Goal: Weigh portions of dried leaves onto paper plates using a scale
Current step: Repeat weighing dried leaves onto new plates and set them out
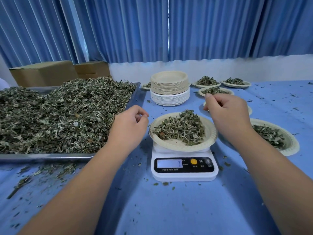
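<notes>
A white digital scale (184, 174) stands on the blue table, and on it rests a paper plate (210, 138) with a heap of dried leaves (181, 128). My left hand (130, 123) hovers just left of the plate with its fingers loosely curled and nothing visible in them. My right hand (227, 113) hovers at the plate's right side, fingers loosely curled, thumb up, also holding nothing that I can see. A large metal tray (47, 157) at the left is piled high with loose dried leaves (59, 112).
A stack of unused paper plates (169, 85) stands behind the scale. Several filled plates lie to the right, one close by (290, 150) and others at the back (207, 81). Cardboard boxes (44, 72) sit behind the tray. Leaf crumbs litter the blue cloth.
</notes>
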The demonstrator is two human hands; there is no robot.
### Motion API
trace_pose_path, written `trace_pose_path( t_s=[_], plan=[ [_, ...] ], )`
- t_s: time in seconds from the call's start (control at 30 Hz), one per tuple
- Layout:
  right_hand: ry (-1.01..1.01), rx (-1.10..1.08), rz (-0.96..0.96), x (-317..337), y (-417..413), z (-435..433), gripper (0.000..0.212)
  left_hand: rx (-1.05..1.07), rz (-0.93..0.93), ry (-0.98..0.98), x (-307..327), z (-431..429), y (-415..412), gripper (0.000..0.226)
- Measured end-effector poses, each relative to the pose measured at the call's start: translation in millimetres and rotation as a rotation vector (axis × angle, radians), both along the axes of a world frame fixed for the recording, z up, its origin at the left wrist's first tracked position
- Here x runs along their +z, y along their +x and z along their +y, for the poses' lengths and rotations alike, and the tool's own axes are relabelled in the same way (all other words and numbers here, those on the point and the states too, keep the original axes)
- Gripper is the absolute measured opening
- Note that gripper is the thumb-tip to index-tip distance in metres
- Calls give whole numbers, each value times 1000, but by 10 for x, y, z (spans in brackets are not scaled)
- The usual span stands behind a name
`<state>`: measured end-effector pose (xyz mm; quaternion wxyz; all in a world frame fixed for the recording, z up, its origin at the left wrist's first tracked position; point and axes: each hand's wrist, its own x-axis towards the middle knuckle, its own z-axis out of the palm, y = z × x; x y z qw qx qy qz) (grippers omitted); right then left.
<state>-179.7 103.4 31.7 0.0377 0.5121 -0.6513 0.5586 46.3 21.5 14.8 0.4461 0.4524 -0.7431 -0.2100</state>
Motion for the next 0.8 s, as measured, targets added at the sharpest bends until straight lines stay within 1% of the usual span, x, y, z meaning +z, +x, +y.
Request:
trace_pose_path(
  t_s=[0.1, 0.2, 0.27, 0.37, 0.4, 0.5, 0.53, 0.57, 0.7, 0.8],
  plan=[
    [-7, -19, -20, 10, 6, -12, 42, 6, 10, 7, -8, 14, -31, 12],
    [1, 5, -71, 35, 31, -13, 44, 4, -11, 48, -11, 34, -51, 11],
    [46, 56, -100, 43, 66, -16, 48, 13, -33, 80, -15, 48, -62, 15],
    [169, 199, -117, 37, 111, -35, 46, 6, -51, 133, -21, 58, -75, 24],
    [225, 246, -122, 30, 107, -43, 52, 0, -51, 144, -25, 58, -75, 27],
    [372, 292, -118, 22, 30, -96, 92, -8, -53, 161, -40, 50, -73, 32],
    [405, 302, -128, 22, 0, -107, 99, -11, -53, 170, -42, 50, -73, 35],
    [428, 316, -138, 23, -26, -115, 101, -12, -53, 181, -44, 50, -75, 37],
    [484, 362, -192, 28, -80, -154, 93, -1, -68, 216, -45, 55, -84, 41],
    [490, 369, -200, 37, -67, -170, 84, -6, -57, 233, -49, 56, -89, 43]
  ],
)
